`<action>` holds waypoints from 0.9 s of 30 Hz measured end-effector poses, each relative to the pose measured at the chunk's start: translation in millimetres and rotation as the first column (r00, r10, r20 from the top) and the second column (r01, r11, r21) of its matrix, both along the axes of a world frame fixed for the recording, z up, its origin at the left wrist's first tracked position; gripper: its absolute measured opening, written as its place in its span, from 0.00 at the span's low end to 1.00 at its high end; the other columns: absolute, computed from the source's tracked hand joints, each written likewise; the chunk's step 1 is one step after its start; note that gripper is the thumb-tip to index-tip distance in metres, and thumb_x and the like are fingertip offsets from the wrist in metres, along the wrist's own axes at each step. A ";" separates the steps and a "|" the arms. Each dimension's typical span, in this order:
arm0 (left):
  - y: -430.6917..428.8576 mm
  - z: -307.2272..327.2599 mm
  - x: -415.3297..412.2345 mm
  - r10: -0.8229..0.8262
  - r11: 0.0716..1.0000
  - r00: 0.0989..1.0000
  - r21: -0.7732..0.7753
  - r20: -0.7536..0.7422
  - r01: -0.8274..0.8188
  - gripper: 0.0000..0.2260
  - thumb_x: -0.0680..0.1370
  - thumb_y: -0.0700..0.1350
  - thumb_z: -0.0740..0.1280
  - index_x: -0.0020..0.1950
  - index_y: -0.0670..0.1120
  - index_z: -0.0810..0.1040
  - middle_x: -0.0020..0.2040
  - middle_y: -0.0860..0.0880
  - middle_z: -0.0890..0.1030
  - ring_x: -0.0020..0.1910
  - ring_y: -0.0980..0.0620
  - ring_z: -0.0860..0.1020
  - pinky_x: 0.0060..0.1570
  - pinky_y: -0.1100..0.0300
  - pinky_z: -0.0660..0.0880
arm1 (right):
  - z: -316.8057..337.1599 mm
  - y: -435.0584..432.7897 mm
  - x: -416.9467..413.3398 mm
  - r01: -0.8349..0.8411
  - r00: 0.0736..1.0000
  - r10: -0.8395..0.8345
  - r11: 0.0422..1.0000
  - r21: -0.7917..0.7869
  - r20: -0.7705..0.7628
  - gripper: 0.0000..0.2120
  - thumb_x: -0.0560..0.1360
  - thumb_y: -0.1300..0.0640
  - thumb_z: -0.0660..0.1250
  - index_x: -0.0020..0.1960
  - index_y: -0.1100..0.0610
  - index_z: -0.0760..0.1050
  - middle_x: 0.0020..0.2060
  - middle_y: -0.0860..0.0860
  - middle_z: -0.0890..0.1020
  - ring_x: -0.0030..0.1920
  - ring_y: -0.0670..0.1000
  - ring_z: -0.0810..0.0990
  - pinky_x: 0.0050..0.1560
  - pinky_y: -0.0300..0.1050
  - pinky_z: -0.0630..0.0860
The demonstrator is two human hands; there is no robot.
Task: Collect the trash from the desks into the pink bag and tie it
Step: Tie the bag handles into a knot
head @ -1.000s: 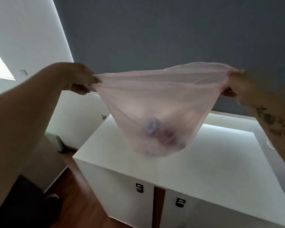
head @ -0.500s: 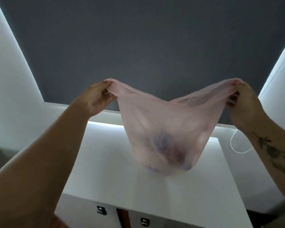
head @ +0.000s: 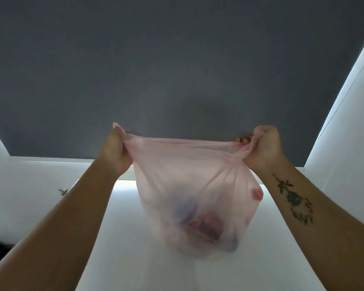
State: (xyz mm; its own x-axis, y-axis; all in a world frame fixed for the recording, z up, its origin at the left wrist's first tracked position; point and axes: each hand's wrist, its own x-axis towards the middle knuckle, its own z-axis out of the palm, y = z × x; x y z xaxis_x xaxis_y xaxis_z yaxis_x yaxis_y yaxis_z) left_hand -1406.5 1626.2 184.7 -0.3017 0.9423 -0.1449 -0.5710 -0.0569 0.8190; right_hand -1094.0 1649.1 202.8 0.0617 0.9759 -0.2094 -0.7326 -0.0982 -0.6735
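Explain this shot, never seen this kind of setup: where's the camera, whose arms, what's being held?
No machine here: a person wears one wide-angle camera on the head, looking forward and down, so the two bare arms are their own. The left hand and the right hand each have a grip on one side of the mouth of a thin pink bag, pulling it taut between them. Through the plastic you can see trash, reddish and bluish shapes too blurred to name. Below is a white desk; whether the bag's bottom touches it cannot be told. Behind is a grey wall. The bag is not yet tied.
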 end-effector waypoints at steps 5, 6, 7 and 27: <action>3.4 -17.6 -22.5 -0.237 0.969 0.970 0.068 -0.046 0.240 0.10 0.81 0.37 0.57 0.49 0.43 0.78 0.37 0.50 0.77 0.34 0.56 0.78 0.42 0.64 0.76 | -23.1 8.4 -17.0 0.006 0.961 -0.027 0.997 0.074 0.274 0.10 0.80 0.66 0.58 0.42 0.56 0.71 0.39 0.52 0.81 0.33 0.48 0.81 0.39 0.40 0.78; 6.4 -25.3 -25.7 -0.220 0.971 0.970 0.073 -0.105 0.228 0.09 0.82 0.38 0.58 0.52 0.43 0.79 0.39 0.51 0.79 0.37 0.57 0.80 0.43 0.65 0.77 | -30.2 4.0 -20.3 -0.024 0.942 -0.009 0.995 0.095 0.336 0.07 0.82 0.62 0.59 0.47 0.56 0.73 0.45 0.52 0.83 0.40 0.49 0.84 0.41 0.40 0.81; 9.3 -32.0 -28.2 -0.211 0.971 0.967 0.085 -0.143 0.224 0.09 0.83 0.41 0.59 0.53 0.42 0.79 0.41 0.51 0.81 0.40 0.57 0.81 0.45 0.65 0.78 | -38.1 0.9 -22.1 -0.063 0.925 0.018 0.992 0.107 0.381 0.07 0.83 0.57 0.58 0.53 0.56 0.74 0.50 0.52 0.84 0.47 0.50 0.85 0.45 0.42 0.82; 10.6 -33.8 59.1 -0.114 0.988 0.985 0.092 -0.129 0.127 0.06 0.80 0.42 0.64 0.48 0.49 0.80 0.38 0.51 0.77 0.35 0.53 0.76 0.39 0.59 0.75 | -61.1 -3.8 -3.1 -0.180 0.952 0.152 0.980 0.085 0.267 0.09 0.81 0.60 0.61 0.58 0.60 0.76 0.48 0.54 0.85 0.47 0.50 0.85 0.45 0.41 0.82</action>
State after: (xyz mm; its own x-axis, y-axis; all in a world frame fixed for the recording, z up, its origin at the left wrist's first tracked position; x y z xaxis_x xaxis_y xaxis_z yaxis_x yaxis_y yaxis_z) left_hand -1347.4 1636.7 150.9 -0.1949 0.9807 -0.0169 -0.4736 -0.0790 0.8772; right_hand -1097.2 1645.3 141.7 -0.0650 0.9927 -0.1015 -0.5122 -0.1205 -0.8504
